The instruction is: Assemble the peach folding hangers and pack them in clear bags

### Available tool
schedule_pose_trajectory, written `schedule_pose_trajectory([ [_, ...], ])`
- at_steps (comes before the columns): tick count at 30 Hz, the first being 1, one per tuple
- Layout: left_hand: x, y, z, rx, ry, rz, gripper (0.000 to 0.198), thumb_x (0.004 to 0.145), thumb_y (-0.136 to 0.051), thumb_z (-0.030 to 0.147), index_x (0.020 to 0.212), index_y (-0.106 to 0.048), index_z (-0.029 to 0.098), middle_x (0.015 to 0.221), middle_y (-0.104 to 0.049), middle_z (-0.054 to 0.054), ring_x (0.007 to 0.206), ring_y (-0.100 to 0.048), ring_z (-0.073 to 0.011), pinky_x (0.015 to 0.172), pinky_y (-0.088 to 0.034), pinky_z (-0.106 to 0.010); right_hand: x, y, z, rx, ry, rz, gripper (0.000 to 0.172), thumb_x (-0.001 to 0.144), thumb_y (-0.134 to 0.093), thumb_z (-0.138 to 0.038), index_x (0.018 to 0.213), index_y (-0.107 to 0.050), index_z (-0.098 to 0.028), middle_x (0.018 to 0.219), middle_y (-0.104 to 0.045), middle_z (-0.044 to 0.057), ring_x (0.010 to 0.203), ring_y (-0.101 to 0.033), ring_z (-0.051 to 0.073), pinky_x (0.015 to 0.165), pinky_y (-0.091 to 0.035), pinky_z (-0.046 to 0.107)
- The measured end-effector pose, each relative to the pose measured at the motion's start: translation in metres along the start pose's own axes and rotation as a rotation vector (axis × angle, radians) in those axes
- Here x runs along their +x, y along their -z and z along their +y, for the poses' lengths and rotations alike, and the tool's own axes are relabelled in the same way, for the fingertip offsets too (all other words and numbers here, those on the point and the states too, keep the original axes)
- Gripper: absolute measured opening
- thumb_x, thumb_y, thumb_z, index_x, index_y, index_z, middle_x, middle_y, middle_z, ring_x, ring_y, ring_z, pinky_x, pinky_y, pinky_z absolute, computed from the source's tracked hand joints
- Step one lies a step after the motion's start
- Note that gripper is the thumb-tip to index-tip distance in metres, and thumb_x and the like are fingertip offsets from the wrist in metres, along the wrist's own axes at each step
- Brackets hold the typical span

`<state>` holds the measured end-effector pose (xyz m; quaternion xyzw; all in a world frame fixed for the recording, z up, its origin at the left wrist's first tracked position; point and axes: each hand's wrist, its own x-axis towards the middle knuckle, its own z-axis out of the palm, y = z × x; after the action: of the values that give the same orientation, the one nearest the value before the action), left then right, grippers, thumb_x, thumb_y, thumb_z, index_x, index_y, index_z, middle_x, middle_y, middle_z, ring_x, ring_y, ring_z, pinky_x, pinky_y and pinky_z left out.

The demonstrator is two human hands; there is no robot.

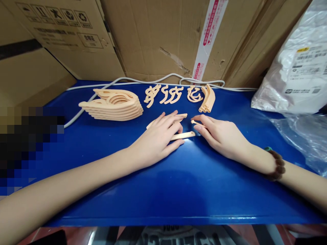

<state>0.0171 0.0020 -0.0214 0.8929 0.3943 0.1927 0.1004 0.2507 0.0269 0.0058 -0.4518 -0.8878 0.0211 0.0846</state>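
Observation:
My left hand point(163, 136) rests over a beige plastic piece that looks like a hanger body, its fingers bent round it. One arm point(185, 134) with a small hole at its tip sticks out beyond the thumb; another end point(184, 116) shows past the fingertips. Most of the body is under the palm. Just to the right, my right hand point(221, 134) pinches a small beige plastic rod point(198, 124) with a knobbed end between thumb and index finger. A short gap separates the rod from the arm's tip.
A stack of beige curved hanger bodies point(114, 105) lies left. Behind the hands are small S-shaped hooks point(175, 94) and a bundle of curved arms point(208, 98). A white cable point(143, 80) runs along the back, before cardboard boxes point(158, 37). A plastic bag point(293, 75) stands right.

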Motion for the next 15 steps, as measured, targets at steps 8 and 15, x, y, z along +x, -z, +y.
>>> schedule_pose_trajectory([
  [8, 0.0025, 0.0050, 0.0000, -0.085, 0.037, -0.045, 0.020, 0.105, -0.039, 0.037, 0.096, -0.048, 0.021, 0.156, -0.044, -0.012, 0.149, -0.035, -0.0262, 0.121, -0.028, -0.059, -0.0011, -0.0006, 0.0040, 0.043, 0.047, -0.041, 0.042, 0.106, -0.028, -0.041, 0.114, -0.064, -0.020, 0.109, -0.073, 0.009, 0.094, -0.071, 0.023, 0.076, -0.048, 0.031],
  [15, 0.0017, 0.0035, 0.0016, -0.101, 0.060, -0.002, 0.018, 0.106, -0.036, 0.034, 0.095, -0.043, 0.021, 0.158, -0.041, -0.015, 0.151, -0.030, -0.0281, 0.121, -0.027, -0.060, -0.0044, 0.0051, 0.0068, 0.170, 0.093, -0.058, 0.041, 0.106, -0.029, -0.040, 0.108, -0.064, -0.021, 0.103, -0.073, 0.008, 0.091, -0.070, 0.021, 0.078, -0.048, 0.031],
])
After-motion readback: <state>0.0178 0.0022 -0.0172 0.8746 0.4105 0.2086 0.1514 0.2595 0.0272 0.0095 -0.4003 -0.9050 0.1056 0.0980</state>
